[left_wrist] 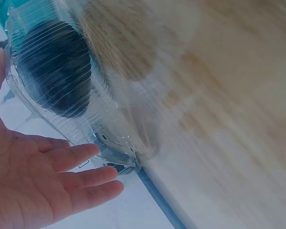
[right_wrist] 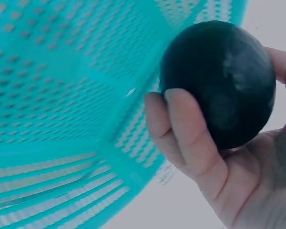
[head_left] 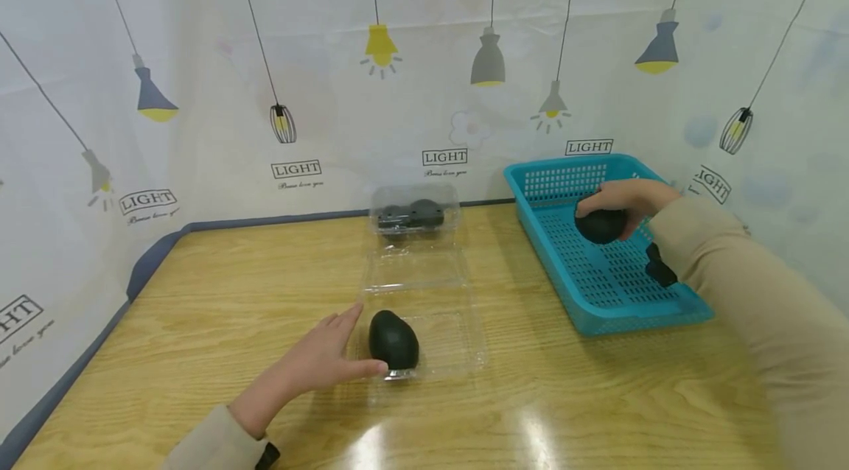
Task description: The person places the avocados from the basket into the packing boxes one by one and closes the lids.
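My right hand grips a dark, smooth avocado above the teal basket, fingers and thumb curled round it. Another dark avocado sits in the left part of an open clear plastic clamshell box on the table. Beside that box, my left hand has its fingers straight and spread, the thumb tip right at the avocado's near end. In the left wrist view this avocado shows through the ribbed clear wall, with the left palm turned toward it.
The teal perforated basket stands at the right, against the printed backdrop. Behind the open box, a second clear box holds dark avocados. The clamshell's raised lid lies toward that box. A dark strap piece is at the right wrist.
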